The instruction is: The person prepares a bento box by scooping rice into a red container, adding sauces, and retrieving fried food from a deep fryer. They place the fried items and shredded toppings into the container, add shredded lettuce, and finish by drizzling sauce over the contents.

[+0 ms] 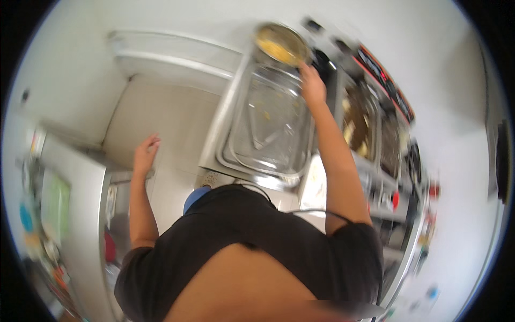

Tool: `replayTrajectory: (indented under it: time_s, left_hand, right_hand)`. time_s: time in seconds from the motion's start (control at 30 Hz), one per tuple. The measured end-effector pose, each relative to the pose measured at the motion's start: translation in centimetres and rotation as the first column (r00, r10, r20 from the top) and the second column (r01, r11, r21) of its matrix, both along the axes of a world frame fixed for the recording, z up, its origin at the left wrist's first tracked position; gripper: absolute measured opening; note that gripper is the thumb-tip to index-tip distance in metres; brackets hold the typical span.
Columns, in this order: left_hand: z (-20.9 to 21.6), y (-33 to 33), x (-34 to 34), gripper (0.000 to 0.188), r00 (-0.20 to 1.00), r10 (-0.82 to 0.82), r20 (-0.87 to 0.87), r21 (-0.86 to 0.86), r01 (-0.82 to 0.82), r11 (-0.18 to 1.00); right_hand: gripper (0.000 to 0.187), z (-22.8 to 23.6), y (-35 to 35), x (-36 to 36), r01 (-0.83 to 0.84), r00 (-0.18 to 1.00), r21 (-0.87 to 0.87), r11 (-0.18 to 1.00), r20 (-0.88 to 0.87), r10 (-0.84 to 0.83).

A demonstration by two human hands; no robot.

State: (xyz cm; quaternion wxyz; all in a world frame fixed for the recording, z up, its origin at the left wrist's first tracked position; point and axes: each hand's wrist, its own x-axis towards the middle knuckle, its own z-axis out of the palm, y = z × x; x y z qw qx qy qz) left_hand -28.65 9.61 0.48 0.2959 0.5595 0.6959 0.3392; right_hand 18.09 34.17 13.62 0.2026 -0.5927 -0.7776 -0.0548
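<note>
My right hand (313, 85) reaches to the far end of the counter and is closed at the near right rim of a round metal bowl (301, 45). Yellow food (276, 48) lies in that bowl. Motion blur hides whether the fingers grip the rim, a handle or a utensil. Just below the bowl is a rectangular glass-like tray (284, 147) with yellow bits scattered on its bottom. Off to the left, my left hand (144, 155) hangs over the floor with loosely bent fingers apart, holding nothing.
Right of my right forearm stand metal pans (355, 121) with brown and pale food. A white tray (313, 185) sits by the counter's near edge. On the left is another metal counter (88, 198) with a green board (56, 201). Tiled floor (171, 107) lies between.
</note>
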Motion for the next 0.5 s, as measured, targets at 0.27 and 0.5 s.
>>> replayTrajectory:
  time_s: [0.27, 0.5]
  left_hand:
    - [-1.1, -14.3, 3.3, 0.032, 0.965, 0.258, -0.053, -0.019, -0.259, 0.966]
    - [-3.2, -36.5, 11.0, 0.033, 0.824, 0.524, -0.214, -0.223, -0.563, 0.796]
  right_hand:
    - [0.085, 1.3, -3.2, -2.7, 0.098, 0.911, -0.5, 0.861, 0.393, 0.125]
    - [0.077, 4.5, -8.9, -12.1, -0.314, 0.905, -0.346, 0.884, 0.172, 0.388]
